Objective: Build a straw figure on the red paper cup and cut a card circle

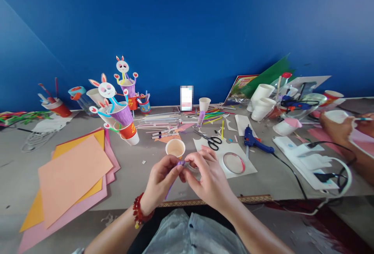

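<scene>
A thin purple strip (pixel 168 192) is pinched in my left hand (pixel 164 177), its tail hanging down toward the table's front edge. Fingertips of my right hand (pixel 206 170) close on the strip's upper end, where the two hands meet. Whether it is a straw or paper cannot be made out. Just behind my fingers stands a paper cup (pixel 175 147), upright with its mouth facing up. Beyond my right hand, black-handled scissors (pixel 214 142) lie by a cut white sheet (pixel 248 164) with a roll of clear tape (pixel 233 163) on it.
Paper-cup rabbit figures (pixel 121 114) stand at left behind stacked coloured paper (pixel 74 176). Loose straws (pixel 160 118) and a small cup (pixel 204 104) are farther back. A blue glue gun (pixel 257 141) and a corded power strip (pixel 304 164) lie right; another person's hand (pixel 336 127) holds a cup.
</scene>
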Tool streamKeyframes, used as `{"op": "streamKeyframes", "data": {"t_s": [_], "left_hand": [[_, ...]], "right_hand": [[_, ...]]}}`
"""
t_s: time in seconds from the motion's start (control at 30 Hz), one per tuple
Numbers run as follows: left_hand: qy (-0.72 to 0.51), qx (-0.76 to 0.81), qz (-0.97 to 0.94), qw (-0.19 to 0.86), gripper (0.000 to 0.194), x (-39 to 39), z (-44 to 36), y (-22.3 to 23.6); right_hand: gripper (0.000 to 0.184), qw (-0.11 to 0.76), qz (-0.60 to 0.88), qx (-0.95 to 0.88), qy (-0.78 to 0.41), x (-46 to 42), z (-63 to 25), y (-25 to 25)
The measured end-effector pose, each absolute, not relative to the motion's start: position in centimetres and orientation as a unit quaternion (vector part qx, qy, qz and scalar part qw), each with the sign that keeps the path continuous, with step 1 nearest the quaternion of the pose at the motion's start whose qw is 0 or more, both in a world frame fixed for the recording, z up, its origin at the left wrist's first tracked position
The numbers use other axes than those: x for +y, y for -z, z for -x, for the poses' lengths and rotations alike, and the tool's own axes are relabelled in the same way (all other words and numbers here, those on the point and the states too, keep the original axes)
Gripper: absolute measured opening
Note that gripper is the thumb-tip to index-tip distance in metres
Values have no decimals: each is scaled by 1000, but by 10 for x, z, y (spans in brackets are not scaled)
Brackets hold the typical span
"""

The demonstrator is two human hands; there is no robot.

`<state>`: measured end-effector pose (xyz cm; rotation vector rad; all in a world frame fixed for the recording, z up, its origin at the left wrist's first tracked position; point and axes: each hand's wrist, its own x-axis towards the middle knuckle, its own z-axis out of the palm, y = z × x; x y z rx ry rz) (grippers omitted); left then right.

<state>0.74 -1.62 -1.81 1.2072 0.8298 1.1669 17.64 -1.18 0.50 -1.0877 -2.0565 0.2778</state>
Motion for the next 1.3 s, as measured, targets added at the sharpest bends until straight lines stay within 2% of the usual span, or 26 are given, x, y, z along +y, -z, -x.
{"op": "streamKeyframes", "data": {"t_s": [0.13,0.27,0.7,0.8,0.9,0.97,1.03,1.1,1.17,1.3], "left_hand": [[-515,364,-468,619,18,-17,-8,21],[-489,369,-496,616,22,-16,-6,22],[-487,411,-614,466,14,-33,1,14],[-469,378,-569,560,21,-29,-2,11],[-447,326,-489,674,19,-28,-5,11],[-464,316,-465,685,19,-27,-5,10],[-480,327,-464,669,21,-26,-4,7],[-485,330,-472,658,21,-26,-3,5],[-486,323,-484,652,21,-25,-3,5],[-498,315,-492,640,19,-25,-6,7]], "right_hand": [[16,393,415,-809,-137,-11,-178,-5],[19,386,419,-811,-135,-10,-180,-1],[18,411,391,-801,-192,-15,-193,7],[15,420,383,-798,-201,-18,-193,12],[16,428,371,-786,-249,-18,-197,19],[19,439,378,-772,-262,-10,-208,24],[19,435,436,-759,-208,7,-227,31],[18,356,552,-749,-88,31,-249,40],[21,165,647,-744,-4,55,-267,50],[18,77,662,-745,-1,82,-279,63]]}}
